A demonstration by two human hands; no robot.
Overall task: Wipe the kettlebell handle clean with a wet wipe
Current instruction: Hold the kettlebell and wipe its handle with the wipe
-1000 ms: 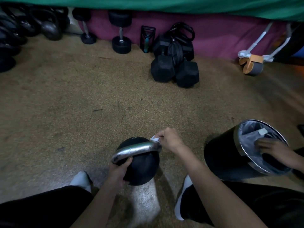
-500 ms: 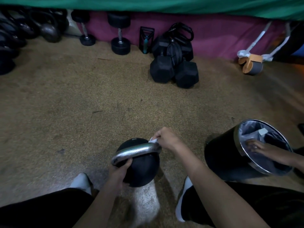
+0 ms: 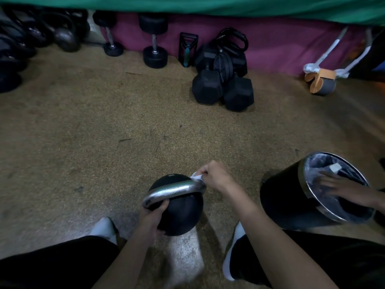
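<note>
A black kettlebell with a shiny metal handle stands on the floor between my feet. My left hand grips the near left end of the handle and the ball's side. A white wet wipe, mostly hidden under the fingers, is pinched by my right hand against the handle's far right end.
A black bin with a grey liner lies tilted at the right; another person's hand reaches into it. Hex dumbbells, round dumbbells, kettlebells and an ab roller line the far wall. Speckled floor lies between.
My hands have stayed almost still on the handle, the right one shifting slightly. The other person's hand has moved a little inside the bin.
</note>
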